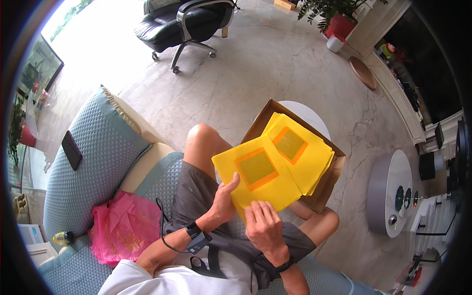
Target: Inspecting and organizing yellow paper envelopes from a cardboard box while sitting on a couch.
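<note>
My left hand (pixel 225 199) holds a stack of yellow paper sheets (pixel 225 162) at its near left side, the thumb on top and the fingers hidden beneath. Each top sheet bears an orange square with a dull gold patch (pixel 257 169) in it. At the near edge of the same sheets, my right hand (pixel 263 223) has its fingers bent onto the paper; the fingertips pinch that edge. Behind them a second pile of like yellow sheets (pixel 313 147) lies in an open cardboard box (pixel 254 127), partly overlapped by the held ones.
The box rests on a round white stool or table (pixel 308 110). Left of me on the blue padded sofa (pixel 158 191) lie a pink plastic bag (pixel 121 228), a dark phone (pixel 72 150) and a small yellow bottle (pixel 63 238). A black office chair (pixel 188 25) stands ahead; a round marble-topped table (pixel 396 195) stands right.
</note>
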